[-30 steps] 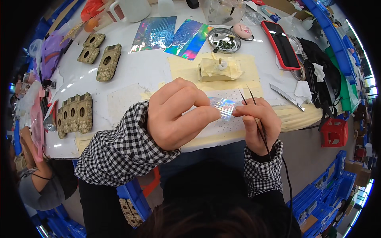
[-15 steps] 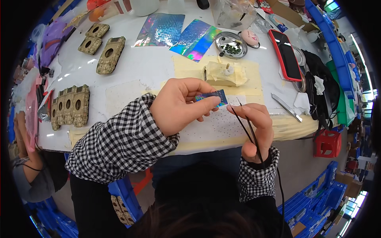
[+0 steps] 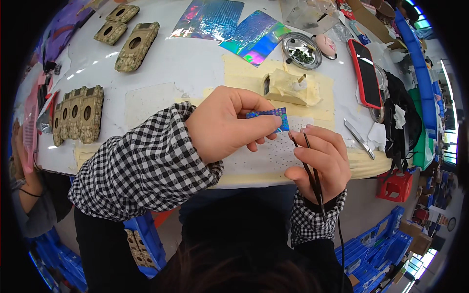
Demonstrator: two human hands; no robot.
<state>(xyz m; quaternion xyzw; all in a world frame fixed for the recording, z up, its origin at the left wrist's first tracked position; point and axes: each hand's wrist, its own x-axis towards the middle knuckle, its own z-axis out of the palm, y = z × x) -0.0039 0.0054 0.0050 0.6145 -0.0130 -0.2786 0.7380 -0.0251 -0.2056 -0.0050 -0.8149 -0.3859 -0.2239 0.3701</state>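
My left hand (image 3: 222, 124) pinches a small shiny blue sticker sheet (image 3: 285, 122) between thumb and fingers, above the table. Just to its right, my right hand (image 3: 330, 158) holds black tweezers (image 3: 312, 177), with the tips pointing up near the sheet's right end. Whether anything sits between those tips is too small to tell. Beyond the hands stands a tape-covered block (image 3: 293, 88) with a short peg on top. Under and around the fingers, many tiny dark specks dot the pale work surface (image 3: 276, 158).
Camouflage toy tank hulls (image 3: 87, 113) line the left, with another hull (image 3: 138, 46) farther back. Iridescent sheets (image 3: 256, 36) lie behind a metal dish (image 3: 301, 51) of dark green bits. At right are a red-cased phone (image 3: 365, 73) and a silver flat-bladed tool (image 3: 359, 139).
The whole view has shifted slightly. My right hand's fingers have rearranged around the tweezers, with the thumb nearer the other fingers. My left hand keeps hold of the sticker sheet.
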